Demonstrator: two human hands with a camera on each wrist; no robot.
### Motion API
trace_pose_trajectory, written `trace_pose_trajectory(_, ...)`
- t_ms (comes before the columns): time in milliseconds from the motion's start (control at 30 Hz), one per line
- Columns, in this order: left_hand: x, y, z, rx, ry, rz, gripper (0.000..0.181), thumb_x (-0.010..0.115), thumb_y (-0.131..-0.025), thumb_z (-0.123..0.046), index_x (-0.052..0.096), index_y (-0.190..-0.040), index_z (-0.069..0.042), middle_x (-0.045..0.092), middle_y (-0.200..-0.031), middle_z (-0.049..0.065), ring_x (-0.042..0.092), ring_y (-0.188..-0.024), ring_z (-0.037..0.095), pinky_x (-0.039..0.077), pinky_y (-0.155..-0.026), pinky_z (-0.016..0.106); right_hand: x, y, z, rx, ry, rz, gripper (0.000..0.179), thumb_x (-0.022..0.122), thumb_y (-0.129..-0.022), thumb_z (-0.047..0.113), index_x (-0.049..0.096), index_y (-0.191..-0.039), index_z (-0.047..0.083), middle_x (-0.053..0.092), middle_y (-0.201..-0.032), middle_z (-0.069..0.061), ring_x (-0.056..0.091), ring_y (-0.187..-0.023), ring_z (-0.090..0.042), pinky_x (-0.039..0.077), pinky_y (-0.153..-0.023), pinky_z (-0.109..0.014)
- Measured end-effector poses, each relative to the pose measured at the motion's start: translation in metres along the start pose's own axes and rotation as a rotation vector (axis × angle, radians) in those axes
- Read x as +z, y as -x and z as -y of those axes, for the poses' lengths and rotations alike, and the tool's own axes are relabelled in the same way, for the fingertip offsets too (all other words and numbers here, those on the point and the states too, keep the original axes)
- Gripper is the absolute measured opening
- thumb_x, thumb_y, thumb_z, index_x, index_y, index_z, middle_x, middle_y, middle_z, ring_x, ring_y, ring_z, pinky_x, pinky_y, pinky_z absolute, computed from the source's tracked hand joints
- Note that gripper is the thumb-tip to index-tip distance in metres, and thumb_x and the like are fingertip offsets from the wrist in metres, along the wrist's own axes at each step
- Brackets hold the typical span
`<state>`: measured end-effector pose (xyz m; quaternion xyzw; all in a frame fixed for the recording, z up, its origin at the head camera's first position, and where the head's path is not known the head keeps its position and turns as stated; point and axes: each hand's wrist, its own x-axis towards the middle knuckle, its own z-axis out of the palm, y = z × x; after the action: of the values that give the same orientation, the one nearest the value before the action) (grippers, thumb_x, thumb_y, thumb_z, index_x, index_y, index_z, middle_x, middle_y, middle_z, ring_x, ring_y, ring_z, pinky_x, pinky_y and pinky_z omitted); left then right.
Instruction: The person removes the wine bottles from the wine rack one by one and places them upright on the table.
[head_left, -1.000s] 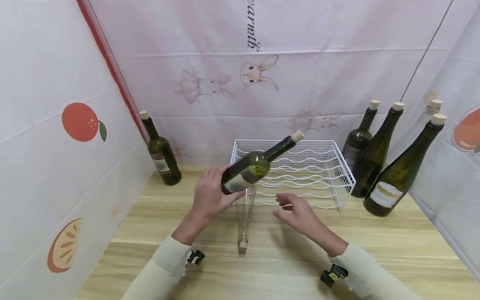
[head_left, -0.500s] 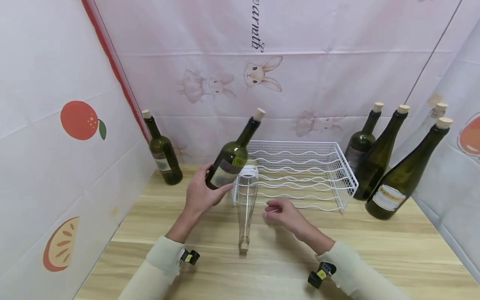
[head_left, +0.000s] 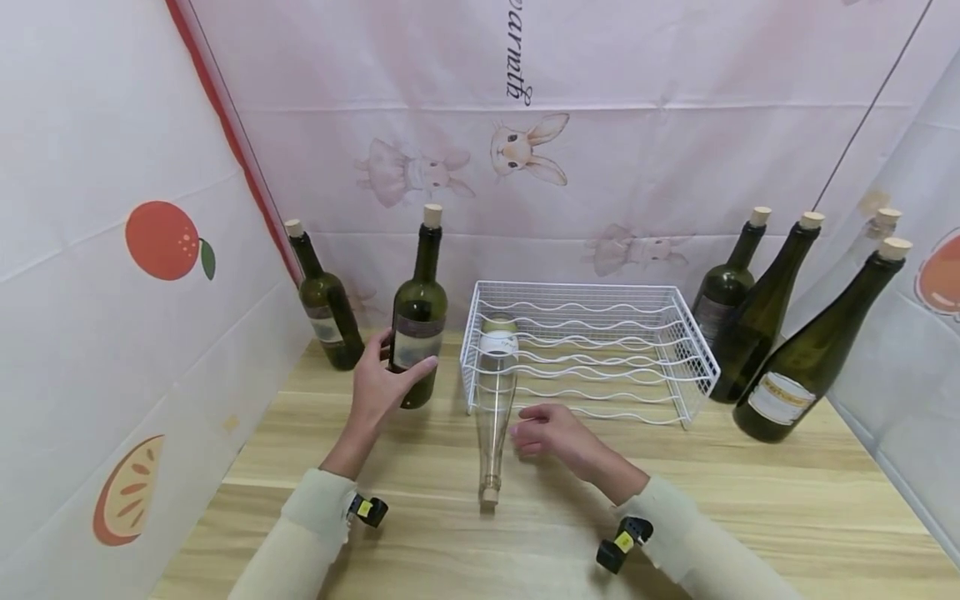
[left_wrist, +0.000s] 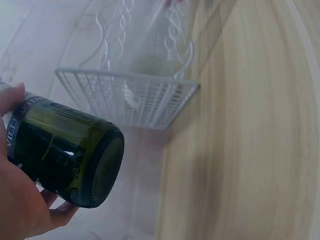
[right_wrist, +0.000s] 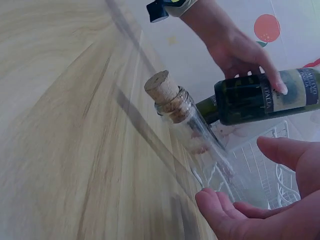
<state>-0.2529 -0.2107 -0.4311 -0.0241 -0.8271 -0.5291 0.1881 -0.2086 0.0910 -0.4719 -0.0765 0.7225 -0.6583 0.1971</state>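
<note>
My left hand grips a dark green wine bottle by its labelled lower body, left of the white wire bottle rack. The bottle stands nearly upright, cork up; in the left wrist view its base shows in the air. A clear glass bottle lies in the rack's left end, its corked neck pointing towards me. Just right of that neck is my right hand, fingers loosely bent and holding nothing. From the right wrist, the thumb and fingers stand apart beside the clear bottle's cork.
Another green bottle stands at the back left by the curtain wall. Right of the rack stand several corked bottles, the nearest a tall green one with a white label. Patterned curtains border the wooden table.
My left hand has carried the green bottle left, away from above the rack, and turned it from tilted to nearly upright. My right hand has shifted left, closer to the clear bottle.
</note>
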Motion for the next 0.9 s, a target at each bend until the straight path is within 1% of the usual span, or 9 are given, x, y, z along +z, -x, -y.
trace_pose_trajectory(100, -0.001, -0.004, 0.007, -0.026, 0.017, -0.018, 0.090, 0.090, -0.076, -0.050, 0.050, -0.148, -0.014, 0.059, -0.141, 0.012, 0.056, -0.128, 0.032, 0.050, -0.107, 0.054, 0.000, -0.002, 0.000, 0.031, -0.023, 0.016, 0.066, 0.069, -0.096, 0.013, 0.040, -0.144, -0.022, 0.060, -0.132, -0.035, 0.068, -0.117, -0.044, 0.059, -0.101, -0.047)
trace_pose_trajectory(233, -0.003, -0.008, 0.017, -0.037, 0.042, -0.045, 0.086, 0.091, -0.075, -0.049, 0.053, -0.145, -0.016, 0.061, -0.137, 0.010, 0.058, -0.124, 0.031, 0.052, -0.103, 0.053, 0.000, -0.004, -0.002, 0.071, -0.049, 0.033, 0.069, 0.069, -0.096, 0.014, 0.037, -0.145, -0.023, 0.064, -0.128, -0.035, 0.073, -0.109, -0.037, 0.061, -0.097, -0.045)
trace_pose_trajectory(300, -0.005, -0.010, 0.023, -0.045, 0.054, -0.057, 0.085, 0.092, -0.075, -0.049, 0.053, -0.143, -0.017, 0.061, -0.135, 0.010, 0.059, -0.122, 0.031, 0.052, -0.102, 0.052, 0.001, -0.005, -0.003, 0.084, -0.068, 0.038, 0.069, 0.069, -0.096, 0.013, 0.036, -0.144, -0.023, 0.065, -0.126, -0.036, 0.074, -0.106, -0.035, 0.062, -0.096, -0.045)
trace_pose_trajectory(433, -0.007, -0.014, 0.035, -0.074, 0.071, -0.076, 0.087, 0.091, -0.075, -0.050, 0.051, -0.144, -0.016, 0.060, -0.137, 0.011, 0.059, -0.124, 0.031, 0.050, -0.105, 0.051, 0.004, -0.008, -0.005, 0.088, -0.087, 0.048, 0.069, 0.070, -0.096, 0.012, 0.036, -0.143, -0.025, 0.068, -0.122, -0.034, 0.076, -0.102, -0.034, 0.062, -0.094, -0.045)
trace_pose_trajectory(633, -0.012, -0.022, 0.049, -0.095, 0.079, -0.087, 0.092, 0.091, -0.075, -0.050, 0.047, -0.148, -0.014, 0.057, -0.145, 0.013, 0.056, -0.133, 0.030, 0.047, -0.112, 0.053, 0.008, -0.013, -0.006, 0.093, -0.117, 0.061, 0.064, 0.069, -0.097, 0.011, 0.040, -0.142, -0.023, 0.071, -0.119, -0.029, 0.076, -0.098, -0.028, 0.061, -0.096, -0.045)
trace_pose_trajectory(800, -0.016, -0.025, 0.060, -0.105, 0.062, -0.106, 0.091, 0.090, -0.076, -0.049, 0.046, -0.148, -0.014, 0.058, -0.142, 0.013, 0.057, -0.128, 0.029, 0.049, -0.109, 0.050, 0.010, -0.015, -0.006, 0.089, -0.115, 0.083, 0.057, 0.068, -0.097, 0.010, 0.044, -0.138, -0.022, 0.073, -0.114, -0.024, 0.076, -0.092, -0.023, 0.062, -0.095, -0.045)
trace_pose_trajectory(900, -0.017, -0.027, 0.066, -0.123, 0.054, -0.121, 0.093, 0.090, -0.076, -0.050, 0.045, -0.149, -0.014, 0.057, -0.143, 0.013, 0.057, -0.128, 0.028, 0.049, -0.108, 0.048, 0.013, -0.015, -0.005, 0.097, -0.119, 0.084, 0.054, 0.068, -0.097, 0.009, 0.046, -0.137, -0.021, 0.073, -0.112, -0.021, 0.075, -0.091, -0.022, 0.062, -0.094, -0.045)
